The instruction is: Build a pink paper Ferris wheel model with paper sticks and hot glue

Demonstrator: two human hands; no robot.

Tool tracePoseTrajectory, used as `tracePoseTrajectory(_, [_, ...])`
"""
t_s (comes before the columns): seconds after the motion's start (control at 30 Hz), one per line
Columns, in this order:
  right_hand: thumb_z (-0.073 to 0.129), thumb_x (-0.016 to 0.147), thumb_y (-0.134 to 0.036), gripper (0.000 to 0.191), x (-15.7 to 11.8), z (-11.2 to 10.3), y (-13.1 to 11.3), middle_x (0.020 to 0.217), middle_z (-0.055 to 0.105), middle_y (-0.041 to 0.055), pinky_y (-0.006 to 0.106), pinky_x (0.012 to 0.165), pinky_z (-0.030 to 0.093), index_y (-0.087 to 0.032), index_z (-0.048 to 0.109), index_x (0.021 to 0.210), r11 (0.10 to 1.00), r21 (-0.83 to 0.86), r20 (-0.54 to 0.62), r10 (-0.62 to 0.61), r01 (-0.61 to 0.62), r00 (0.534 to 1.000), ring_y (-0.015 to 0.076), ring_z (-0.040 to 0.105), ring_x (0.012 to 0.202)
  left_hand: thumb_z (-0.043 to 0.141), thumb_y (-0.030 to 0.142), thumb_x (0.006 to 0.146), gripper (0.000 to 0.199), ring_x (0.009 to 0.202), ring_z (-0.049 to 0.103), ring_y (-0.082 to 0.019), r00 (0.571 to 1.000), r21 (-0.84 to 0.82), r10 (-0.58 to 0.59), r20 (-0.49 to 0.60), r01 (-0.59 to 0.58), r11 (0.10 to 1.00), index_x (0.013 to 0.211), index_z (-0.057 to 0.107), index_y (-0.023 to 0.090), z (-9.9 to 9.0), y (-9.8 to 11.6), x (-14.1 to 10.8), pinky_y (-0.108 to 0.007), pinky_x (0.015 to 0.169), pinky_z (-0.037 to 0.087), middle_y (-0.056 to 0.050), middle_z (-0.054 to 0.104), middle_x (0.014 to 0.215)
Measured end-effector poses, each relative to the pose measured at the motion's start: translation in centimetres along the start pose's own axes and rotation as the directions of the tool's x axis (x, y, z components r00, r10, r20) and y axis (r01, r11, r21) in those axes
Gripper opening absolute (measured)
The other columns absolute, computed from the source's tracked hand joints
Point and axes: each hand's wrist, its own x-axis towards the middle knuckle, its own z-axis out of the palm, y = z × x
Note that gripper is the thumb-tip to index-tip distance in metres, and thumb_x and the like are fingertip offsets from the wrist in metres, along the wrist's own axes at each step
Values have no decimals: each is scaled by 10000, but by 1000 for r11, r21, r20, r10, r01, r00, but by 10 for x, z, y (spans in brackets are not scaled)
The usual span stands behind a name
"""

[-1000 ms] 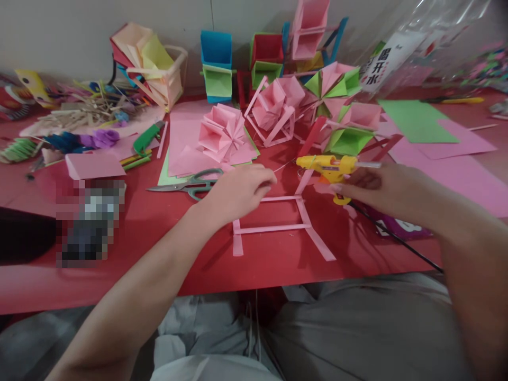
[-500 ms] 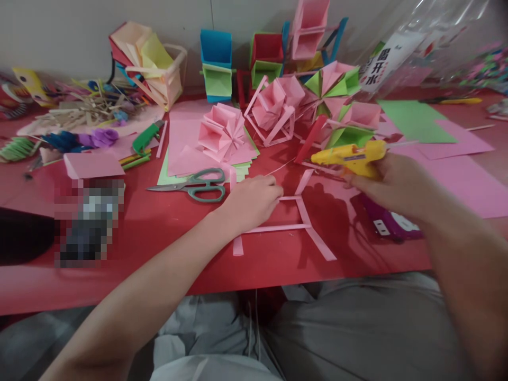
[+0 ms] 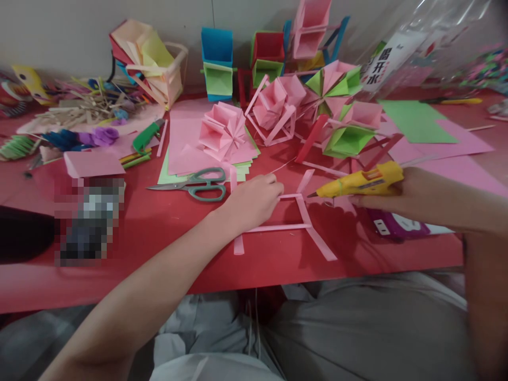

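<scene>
My right hand [image 3: 418, 193] is wrapped round a yellow hot glue gun [image 3: 363, 181]. The gun's dark nozzle points left, close to the upper right joint of a pink paper frame [image 3: 306, 211]. This frame of folded strips lies flat on the red table [image 3: 222, 275], two crossbars joining its slanted sides. My left hand [image 3: 256, 200] is closed over the frame's left part, fingers at the upper crossbar; the fingertips are hidden beneath. A thin glue thread trails near those fingers. Left of this hand rest scissors [image 3: 196, 185] with grey-green handles.
Folded pink paper wheels [image 3: 222, 129] and other colourful paper models stand along the back. A green utility knife [image 3: 147, 136] lies left, above a pixelated dark object [image 3: 93, 222]. A purple-and-white power strip [image 3: 397, 223] sits under my right hand, beside coloured sheets [image 3: 420, 121].
My right hand has brought the glue gun down and slightly right, so its nozzle is now by the frame's upper right joint. My left hand stays in place.
</scene>
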Motion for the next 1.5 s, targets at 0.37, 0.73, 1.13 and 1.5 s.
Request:
tracePoseTrajectory(0.37, [515, 698, -635, 380, 15, 20, 13, 524, 484, 18, 370, 578, 442, -276, 449, 590, 991, -43, 84, -120, 124, 989, 218, 488, 512, 425, 149, 1007, 243, 1024, 622, -232, 1000, -16, -8, -8, 8, 1000, 1064, 660, 131, 2, 0, 1, -348, 848, 503, -96, 635, 1111])
tracePoseTrajectory(0.73, [528, 713, -628, 361, 14, 20, 3, 488, 483, 3, 353, 537, 413, -271, 523, 663, 989, 70, 154, -137, 128, 979, 218, 489, 496, 433, 158, 998, 208, 1028, 618, -230, 999, -63, -19, -36, 17, 998, 1036, 637, 144, 3, -3, 1, -354, 862, 501, -96, 633, 1111])
tracePoseTrajectory(1.13, [507, 708, -703, 448, 16, 24, 7, 444, 437, -22, 317, 476, 325, -260, 537, 648, 994, 58, 191, -102, 93, 976, 187, 445, 454, 438, 168, 996, 194, 1023, 614, -229, 998, -97, -30, -48, 25, 995, 1030, 629, 151, 2, -3, 1, -357, 861, 499, -92, 626, 1108])
tracePoseTrajectory(1.5, [441, 700, -807, 553, 11, 18, -4, 400, 413, -26, 328, 460, 265, -275, 591, 706, 993, 80, 226, -105, 89, 968, 196, 395, 414, 434, 166, 990, 194, 993, 619, -224, 997, -118, -31, -66, 23, 993, 1008, 627, 156, 3, -3, 0, -351, 829, 496, -89, 630, 1083])
